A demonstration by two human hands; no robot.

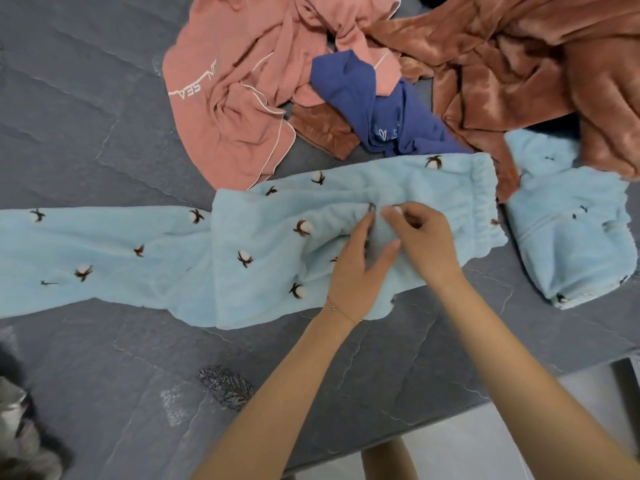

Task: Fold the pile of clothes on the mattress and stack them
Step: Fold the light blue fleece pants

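Note:
Light blue fleece pants [263, 244] with a cotton-flower print lie stretched across the grey mattress [86, 109], legs to the left, elastic waistband to the right. My left hand [356, 271] rests on the pants near the waist with fingers straight and thumb spread. Touching it on the right, my right hand [424, 240] pinches a fold of the same fabric with curled fingers. Behind the pants lies the unfolded pile: a pink garment [228, 105], a navy garment [384, 112] and a brown velvet garment [512, 64].
A second light blue fleece piece [568, 230] lies crumpled at the right, partly under the brown velvet. The mattress edge runs along the lower right, with pale floor [485, 448] beyond. A grey furry thing [20, 431] sits at the bottom left. A dark leaf-shaped patch [225, 386] marks the mattress.

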